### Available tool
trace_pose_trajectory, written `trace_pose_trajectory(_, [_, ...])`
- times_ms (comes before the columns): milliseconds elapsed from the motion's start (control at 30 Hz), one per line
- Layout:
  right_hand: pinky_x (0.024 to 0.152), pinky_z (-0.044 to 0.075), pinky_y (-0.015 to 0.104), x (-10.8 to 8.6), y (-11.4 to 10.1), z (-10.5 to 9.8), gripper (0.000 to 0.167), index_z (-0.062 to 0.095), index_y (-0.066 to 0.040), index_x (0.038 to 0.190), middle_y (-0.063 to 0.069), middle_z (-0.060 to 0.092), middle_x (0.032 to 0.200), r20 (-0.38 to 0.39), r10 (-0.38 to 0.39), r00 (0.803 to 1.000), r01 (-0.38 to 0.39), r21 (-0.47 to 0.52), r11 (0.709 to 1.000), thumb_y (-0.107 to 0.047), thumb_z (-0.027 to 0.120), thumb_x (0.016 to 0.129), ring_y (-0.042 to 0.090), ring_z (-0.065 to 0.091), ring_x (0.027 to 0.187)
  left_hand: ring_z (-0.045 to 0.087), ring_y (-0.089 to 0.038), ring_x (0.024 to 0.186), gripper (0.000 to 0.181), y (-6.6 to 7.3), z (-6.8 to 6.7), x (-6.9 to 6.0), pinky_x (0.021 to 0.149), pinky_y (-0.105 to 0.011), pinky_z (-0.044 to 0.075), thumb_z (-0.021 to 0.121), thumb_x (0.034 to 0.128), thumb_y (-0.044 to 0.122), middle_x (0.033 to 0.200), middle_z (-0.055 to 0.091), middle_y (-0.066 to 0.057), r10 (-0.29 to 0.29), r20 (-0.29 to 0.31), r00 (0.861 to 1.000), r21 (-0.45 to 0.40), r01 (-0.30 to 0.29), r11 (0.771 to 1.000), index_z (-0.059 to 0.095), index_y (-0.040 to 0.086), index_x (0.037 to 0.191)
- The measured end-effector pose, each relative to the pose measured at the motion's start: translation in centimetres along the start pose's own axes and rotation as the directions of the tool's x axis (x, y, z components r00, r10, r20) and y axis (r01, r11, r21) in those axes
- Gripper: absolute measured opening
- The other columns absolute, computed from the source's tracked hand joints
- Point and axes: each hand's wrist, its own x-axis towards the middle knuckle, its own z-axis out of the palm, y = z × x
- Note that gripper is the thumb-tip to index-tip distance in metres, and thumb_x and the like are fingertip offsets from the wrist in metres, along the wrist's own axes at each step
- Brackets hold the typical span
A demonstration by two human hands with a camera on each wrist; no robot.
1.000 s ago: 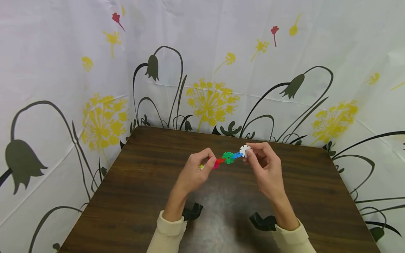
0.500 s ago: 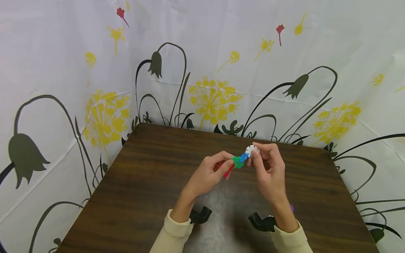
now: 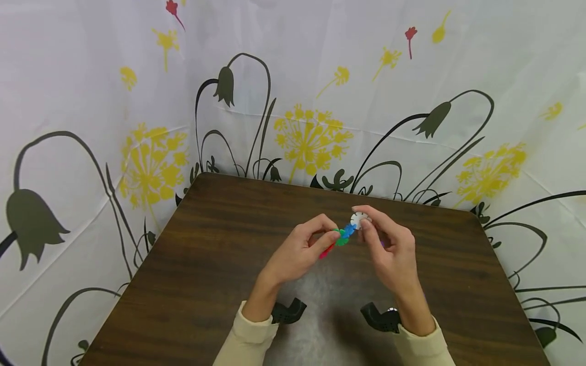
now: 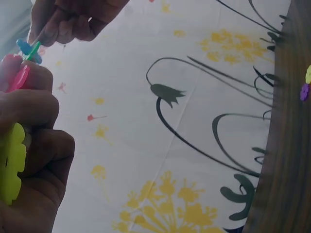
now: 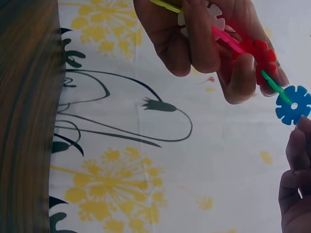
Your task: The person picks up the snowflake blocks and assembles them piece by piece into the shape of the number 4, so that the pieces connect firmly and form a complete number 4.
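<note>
A chain of notched plastic discs hangs between the two hands. My left hand (image 3: 299, 251) pinches it near the green disc (image 3: 342, 240) and the red disc (image 5: 262, 56). A pink disc (image 5: 228, 40), a white one (image 5: 216, 17) and a yellow disc (image 4: 12, 162) trail back by the left palm. Beyond the green one, a blue disc (image 3: 349, 230) bridges to a white disc (image 3: 358, 219) at the far end. My right hand (image 3: 391, 249) pinches that white disc between thumb and index finger.
The dark wooden table (image 3: 220, 254) lies under both hands. On it are a loose purple disc (image 4: 304, 91) and a yellow disc (image 4: 309, 74). A black wrist mount (image 3: 289, 311) sits on each arm. A flower-printed curtain (image 3: 320, 40) stands behind the table.
The left hand has moved right along the chain, from the pink end toward the green disc. The right hand still pinches the white disc. The head view has shifted slightly.
</note>
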Motion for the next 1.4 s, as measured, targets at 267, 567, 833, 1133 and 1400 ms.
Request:
trace_pose_trajectory(267, [0.062,0.052,0.017,0.4,0.1,-0.3,0.030,0.073,0.004,0.125,0.008,0.060,0.077,0.073,-0.002,0.997,0.000,0.025,1.000,0.015,0.060,0.101,0.010,0.056,0.070,0.044,-0.014,0.068,0.006,-0.1,-0.2,0.3,0.065,-0.024,0.039,0.058,0.1119,0.017,0.089,0.052,-0.002,0.008,0.022,1.000,-0.002,-0.008,1.000,0.063,0.014,0.112])
trace_pose_trajectory(567, [0.072,0.057,0.022,0.3,1.2,-1.0,0.052,0.051,-0.009,0.159,0.010,0.070,0.088,0.108,0.068,0.992,-0.069,0.002,0.998,0.006,0.051,0.109,0.016,0.063,0.073,0.049,-0.018,0.062,0.020,-0.8,0.2,1.1,0.054,-0.022,0.043,0.048,0.1163,0.022,0.100,0.062,-0.016,-0.075,-0.019,0.997,-0.191,0.071,0.979,0.059,0.007,0.124])
trace_pose_trajectory(833, [0.067,0.054,0.026,-2.2,3.8,-4.4,0.038,0.061,-0.020,0.148,0.000,0.070,0.090,0.158,0.283,0.946,-0.260,-0.151,0.954,-0.008,0.052,0.113,0.015,0.061,0.073,0.056,-0.016,0.086,0.050,-1.0,-1.0,0.9,0.077,-0.022,0.054,0.054,0.1077,-0.002,0.136,0.051,-0.024,0.033,0.029,0.999,-0.351,-0.020,0.936,0.034,0.001,0.153])
trace_pose_trajectory(1133, [0.066,0.052,0.028,-7.7,7.7,-7.6,0.023,0.072,-0.020,0.129,0.001,0.069,0.093,0.409,0.635,0.655,-0.476,-0.430,0.767,-0.031,0.061,0.111,0.019,0.064,0.075,0.064,-0.020,0.115,0.070,-0.7,-2.0,0.1,0.104,-0.025,0.057,0.058,0.1064,-0.004,0.149,0.050,-0.019,0.000,0.048,0.999,-0.299,0.015,0.954,0.028,0.011,0.168])
trace_pose_trajectory(1400, [0.063,0.047,0.028,-12.4,9.2,-10.8,0.044,0.062,-0.002,0.136,0.003,0.067,0.079,0.499,0.774,0.390,-0.558,-0.540,0.630,-0.025,0.077,0.101,0.013,0.057,0.068,0.068,-0.028,0.114,0.055,-1.2,-1.6,0.6,0.103,-0.025,0.056,0.056,0.1089,0.000,0.140,0.061,-0.018,-0.031,0.013,0.999,-0.247,0.033,0.968,0.040,0.007,0.161])
